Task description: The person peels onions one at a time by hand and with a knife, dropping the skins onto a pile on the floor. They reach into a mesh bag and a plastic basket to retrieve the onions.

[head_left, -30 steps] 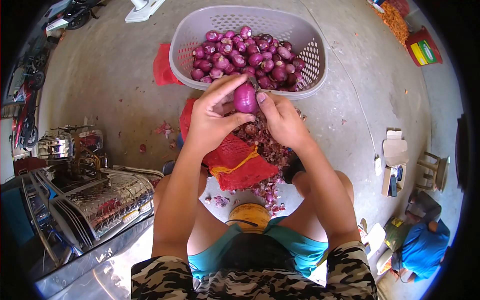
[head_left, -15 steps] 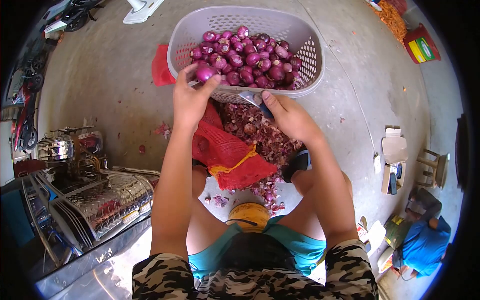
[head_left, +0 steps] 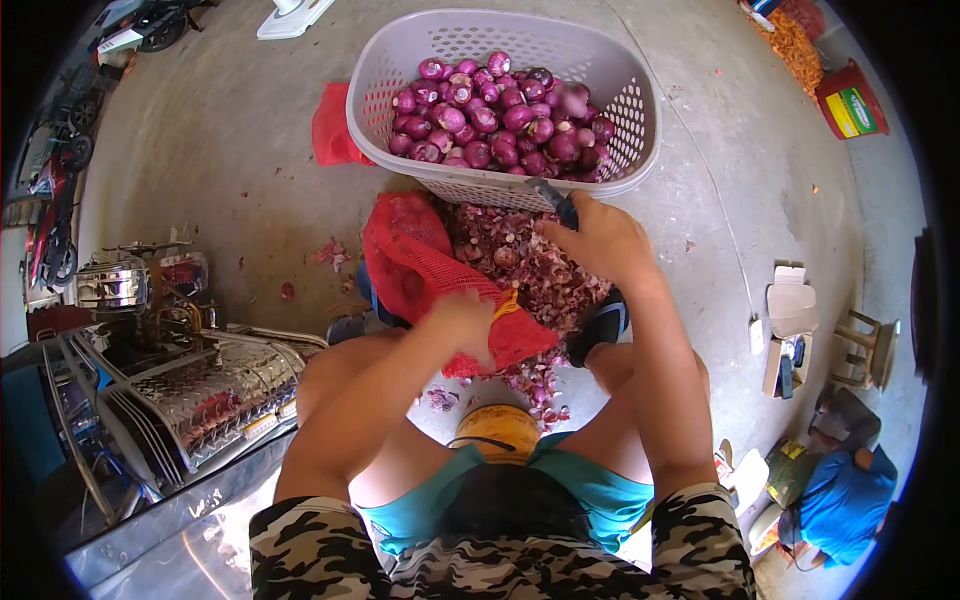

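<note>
My left hand, smeared by motion, is over the lower end of a red mesh bag near its yellow tie; its fingers cannot be made out. In my right hand is a knife, gripped by its dark handle, its blade pointing up-left at the basket's near rim. Beyond both hands stands a grey perforated basket holding many purple onions. One onion at its right side looks blurred. Onion skins lie heaped between the bag and my right hand.
I sit on a yellow bucket. Metal framework stands to my left. At right are an open cardboard box, a wooden stool and a person in blue. A red bucket stands far right.
My left hand has left the basket, where it held an onion, and come down to the red mesh bag. My right hand with the knife has shifted slightly right and down.
</note>
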Tool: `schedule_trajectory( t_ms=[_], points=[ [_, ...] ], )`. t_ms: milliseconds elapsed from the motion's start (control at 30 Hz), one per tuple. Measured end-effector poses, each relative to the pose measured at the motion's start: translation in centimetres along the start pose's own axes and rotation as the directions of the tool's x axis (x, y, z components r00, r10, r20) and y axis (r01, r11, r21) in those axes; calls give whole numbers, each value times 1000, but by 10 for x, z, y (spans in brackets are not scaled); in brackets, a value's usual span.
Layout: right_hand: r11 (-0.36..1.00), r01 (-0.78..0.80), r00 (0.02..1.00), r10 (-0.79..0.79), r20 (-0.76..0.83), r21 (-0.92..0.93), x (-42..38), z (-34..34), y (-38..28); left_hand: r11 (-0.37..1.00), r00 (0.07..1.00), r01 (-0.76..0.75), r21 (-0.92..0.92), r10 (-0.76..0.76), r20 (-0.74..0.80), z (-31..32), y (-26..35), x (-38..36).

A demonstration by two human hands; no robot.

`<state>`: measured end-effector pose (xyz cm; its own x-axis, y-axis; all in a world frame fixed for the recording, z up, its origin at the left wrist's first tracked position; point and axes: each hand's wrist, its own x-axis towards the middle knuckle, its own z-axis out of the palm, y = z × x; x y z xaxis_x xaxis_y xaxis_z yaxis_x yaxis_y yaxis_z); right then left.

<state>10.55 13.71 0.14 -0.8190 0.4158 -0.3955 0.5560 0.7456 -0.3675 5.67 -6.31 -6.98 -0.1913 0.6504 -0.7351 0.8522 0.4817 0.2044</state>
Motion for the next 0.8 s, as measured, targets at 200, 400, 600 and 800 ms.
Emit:
schedule_trajectory(
  t_ms=[200,400,600,800],
  points=[
    [992,94,995,-95,8,78,0,9,11,967,960,48,252,25,-279,134,-11,74],
    [981,188,976,-193,102,57,-9,30,5,997,999,33,72,-32,-18,99,-37,45],
    [979,198,980,-198,4,55,-9,43,7,926,842,69,372,146,-520,167,-16,66],
    [969,207,971,-221,94,133,-14,39,7,616,990,-119,-779,13,-141,91,-91,88]
  ],
)
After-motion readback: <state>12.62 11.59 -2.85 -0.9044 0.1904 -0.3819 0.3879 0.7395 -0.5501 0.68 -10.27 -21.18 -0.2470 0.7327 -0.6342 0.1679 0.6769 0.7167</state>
